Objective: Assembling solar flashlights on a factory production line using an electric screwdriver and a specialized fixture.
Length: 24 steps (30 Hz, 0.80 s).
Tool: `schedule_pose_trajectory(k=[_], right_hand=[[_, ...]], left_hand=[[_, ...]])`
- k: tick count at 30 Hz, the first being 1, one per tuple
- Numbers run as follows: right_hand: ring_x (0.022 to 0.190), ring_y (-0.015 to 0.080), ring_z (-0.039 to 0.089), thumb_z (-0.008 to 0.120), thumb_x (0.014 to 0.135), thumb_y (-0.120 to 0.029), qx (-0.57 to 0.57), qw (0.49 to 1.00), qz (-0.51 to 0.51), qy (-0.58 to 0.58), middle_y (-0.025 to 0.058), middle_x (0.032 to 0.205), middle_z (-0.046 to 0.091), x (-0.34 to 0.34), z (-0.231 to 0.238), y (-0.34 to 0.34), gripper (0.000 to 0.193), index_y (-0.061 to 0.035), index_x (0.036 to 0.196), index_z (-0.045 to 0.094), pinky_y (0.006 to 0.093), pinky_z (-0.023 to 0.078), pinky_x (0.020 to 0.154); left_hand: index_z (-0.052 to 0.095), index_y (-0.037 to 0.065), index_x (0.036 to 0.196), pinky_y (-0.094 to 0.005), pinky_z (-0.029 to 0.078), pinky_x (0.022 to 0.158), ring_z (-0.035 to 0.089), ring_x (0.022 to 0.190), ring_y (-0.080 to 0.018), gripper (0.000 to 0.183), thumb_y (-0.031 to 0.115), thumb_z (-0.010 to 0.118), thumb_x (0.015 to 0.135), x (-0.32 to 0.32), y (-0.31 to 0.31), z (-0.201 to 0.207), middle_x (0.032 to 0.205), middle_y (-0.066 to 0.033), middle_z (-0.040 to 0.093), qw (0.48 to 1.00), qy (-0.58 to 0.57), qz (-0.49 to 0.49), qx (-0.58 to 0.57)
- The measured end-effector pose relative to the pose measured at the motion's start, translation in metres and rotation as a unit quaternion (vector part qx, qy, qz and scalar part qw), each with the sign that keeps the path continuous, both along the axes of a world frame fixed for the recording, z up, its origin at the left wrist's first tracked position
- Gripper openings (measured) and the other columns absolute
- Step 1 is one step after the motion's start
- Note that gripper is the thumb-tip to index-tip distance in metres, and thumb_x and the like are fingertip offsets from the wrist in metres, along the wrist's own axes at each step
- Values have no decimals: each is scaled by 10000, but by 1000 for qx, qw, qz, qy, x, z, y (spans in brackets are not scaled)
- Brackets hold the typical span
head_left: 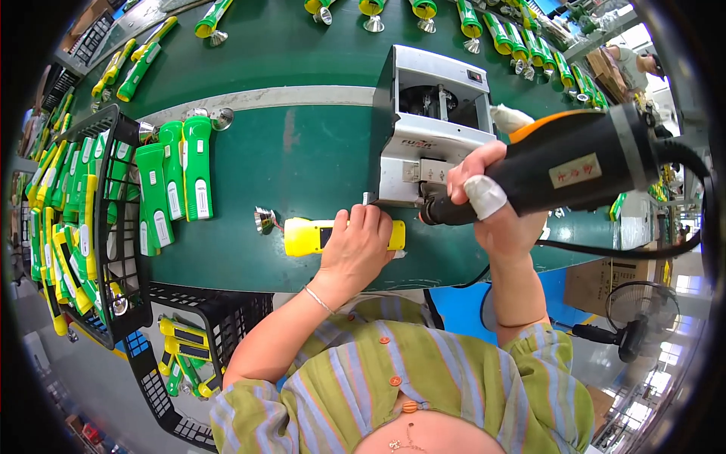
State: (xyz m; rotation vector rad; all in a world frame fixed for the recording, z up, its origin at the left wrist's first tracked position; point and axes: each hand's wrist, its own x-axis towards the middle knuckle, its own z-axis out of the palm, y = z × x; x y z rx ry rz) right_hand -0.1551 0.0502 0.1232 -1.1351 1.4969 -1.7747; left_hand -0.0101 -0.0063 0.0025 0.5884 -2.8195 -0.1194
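My left hand (355, 240) is closed over a yellow flashlight body (301, 237), which lies on the green table with its wide end to the left. A shiny reflector (265, 220) rests by that end, joined by a thin wire. My right hand (490, 198) grips a black electric screwdriver (560, 170), held sideways with its tip pointing left. White wraps cover some of the right fingertips. The screwdriver's tip hangs at the front of a silver screw feeder (431, 129), whose open top shows a dark inside. Whether the tip touches the feeder I cannot tell.
Several green flashlights (198, 166) lie left of my hands, beside a black crate (113, 250) packed with more. A second crate (204, 303) stands lower down. More flashlights (469, 23) line the table's far side. A black cable (628, 250) loops at right, near a fan (639, 318).
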Motion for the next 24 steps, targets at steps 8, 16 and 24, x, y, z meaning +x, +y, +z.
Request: schedule_pose_trajectory(k=[8, 16, 24], right_hand=[[624, 150, 529, 594, 750, 8, -22, 999, 33, -19, 59, 732, 504, 6, -30, 0, 114, -7, 793, 489, 312, 444, 640], [697, 137, 504, 585, 741, -6, 69, 992, 99, 27, 34, 755, 474, 10, -51, 4, 156, -38, 823, 457, 277, 438, 669], [673, 137, 469, 589, 733, 7, 96, 982, 112, 121, 29, 734, 452, 6, -58, 9, 167, -58, 791, 447, 272, 415, 633]], left_hand=[[534, 45, 892, -334, 360, 757, 444, 845, -212, 437, 384, 664, 649, 1, -2, 2, 867, -71, 479, 1000, -7, -20, 15], [533, 54, 877, -329, 350, 735, 444, 838, -218, 404, 387, 642, 676, 0, -5, 3, 842, -77, 472, 999, -14, -31, 33], [532, 52, 869, -330, 347, 727, 441, 833, -218, 396, 380, 643, 677, 1, -4, 4, 842, -78, 470, 999, -9, -32, 26]])
